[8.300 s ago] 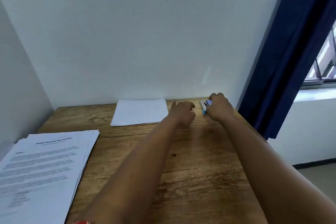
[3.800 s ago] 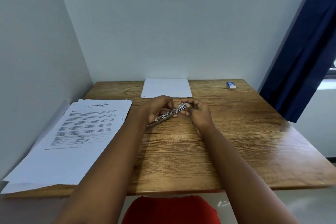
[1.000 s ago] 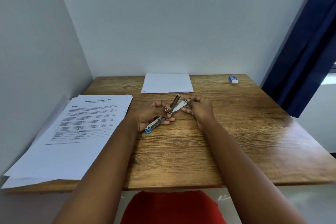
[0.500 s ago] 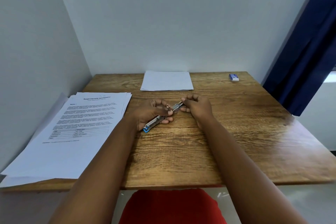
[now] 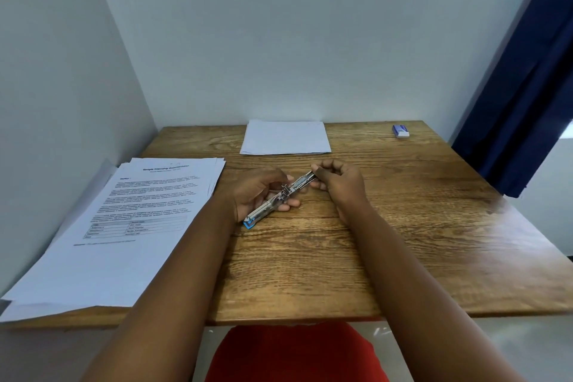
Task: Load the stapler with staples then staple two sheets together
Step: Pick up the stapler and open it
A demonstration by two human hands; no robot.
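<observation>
A slim metal stapler (image 5: 280, 198) with a blue end lies opened out flat and diagonal, just above the wooden table (image 5: 403, 226). My left hand (image 5: 259, 192) cradles its lower half from the left. My right hand (image 5: 339, 181) pinches its upper tip with thumb and fingers. A small blue and white staple box (image 5: 401, 130) sits at the far right of the table. Blank white sheets (image 5: 285, 137) lie at the far middle edge. Whether staples are in the stapler cannot be told.
A thick stack of printed pages (image 5: 124, 226) covers the left side and overhangs the near edge. White walls close the left and back. A dark blue curtain (image 5: 521, 87) hangs at the right. Red cloth (image 5: 294, 350) shows below the table's near edge.
The stapler's upper arm, raised in a V one second ago, has folded down in line with the lower half. Both hands stay in the same place on it.
</observation>
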